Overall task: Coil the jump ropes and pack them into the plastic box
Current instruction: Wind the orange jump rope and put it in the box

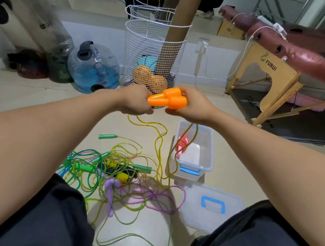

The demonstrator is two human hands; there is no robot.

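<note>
Ropes [118,171] lay in a tangled heap on the floor at 6 o'clock from the hands, green, purple and yellow cords crossing each other between the knees. Both hands were raised above it: the left hand [137,102] and the right hand [190,108] each had fingers curled round the orange handles [167,100], which were bunched together between them. From the handles a yellow cord [160,142] hung down in long loops, one strand passing over the near wall of the box [207,163] at 5 o'clock and the rest trailing into the heap.

The box stood open on the floor with a pink rope [181,145] already inside; its lid [211,211] lay just beside it, nearer the right knee.

The main risk seemed to be the hanging cord. Where it ran into the heap it appeared to cross other ropes, so winding it up quickly could drag green or purple cords along, or tighten a knot. The strand draped over the box wall could also tip or shift the light box, or hook the pink rope out, if it was pulled sideways. With two handles held in two hands, a loosened grip during winding might let one handle drop and undo the coil.
</note>
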